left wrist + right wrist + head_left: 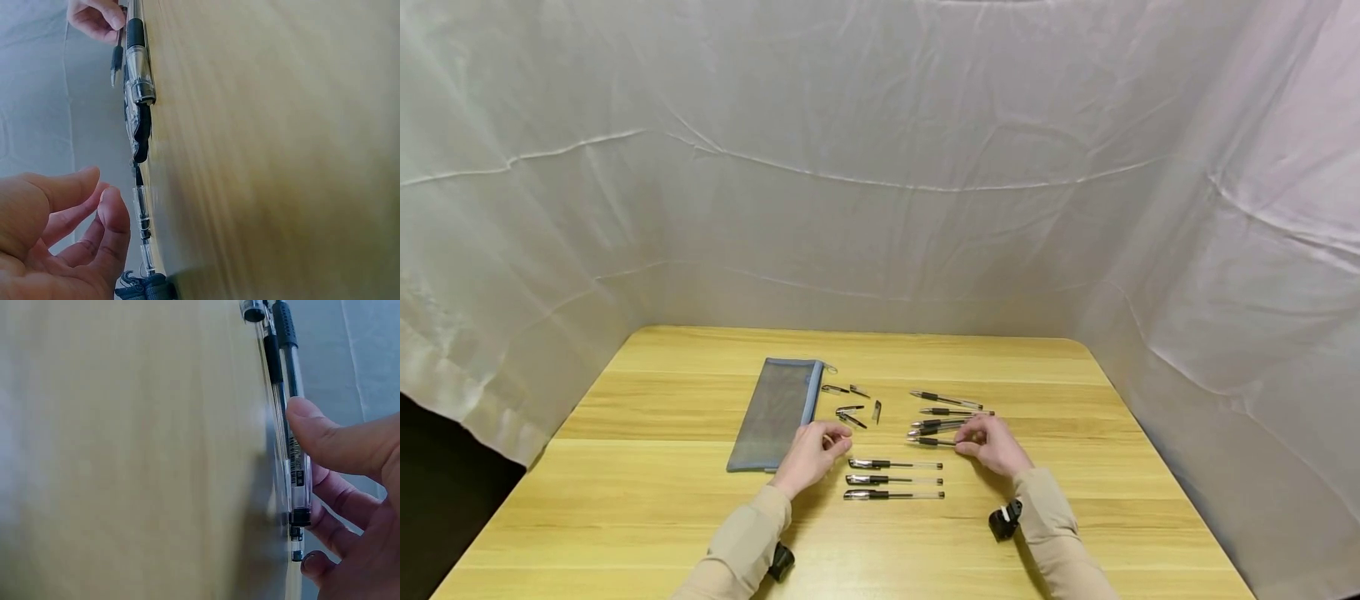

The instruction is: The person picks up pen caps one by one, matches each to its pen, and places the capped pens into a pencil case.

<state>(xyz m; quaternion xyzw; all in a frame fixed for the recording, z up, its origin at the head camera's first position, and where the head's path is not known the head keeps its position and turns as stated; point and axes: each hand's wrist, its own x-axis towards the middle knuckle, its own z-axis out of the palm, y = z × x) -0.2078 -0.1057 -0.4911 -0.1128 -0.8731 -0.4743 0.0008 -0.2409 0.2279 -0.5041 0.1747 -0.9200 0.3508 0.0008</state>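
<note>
My right hand [992, 446] pinches the rear end of an uncapped gel pen [296, 381] with a black grip and clear barrel. Other uncapped pens [951, 412] lie just beyond it. My left hand [815, 450] hovers by the pouch's near right corner; its fingers are loosely bent, with nothing seen between thumb and fingertips [112, 209]. Several small black and clear pen caps [852, 409] lie scattered past the left hand. Between the hands and nearer to me, three capped pens [893, 480] form a neat row, caps to the left.
A grey mesh zip pouch [771, 408] with blue edging lies flat on the left of the wooden table [647, 500]. Pale fabric curtains [880, 233] hang around the back and sides. Each wrist bears a small black camera [1004, 521].
</note>
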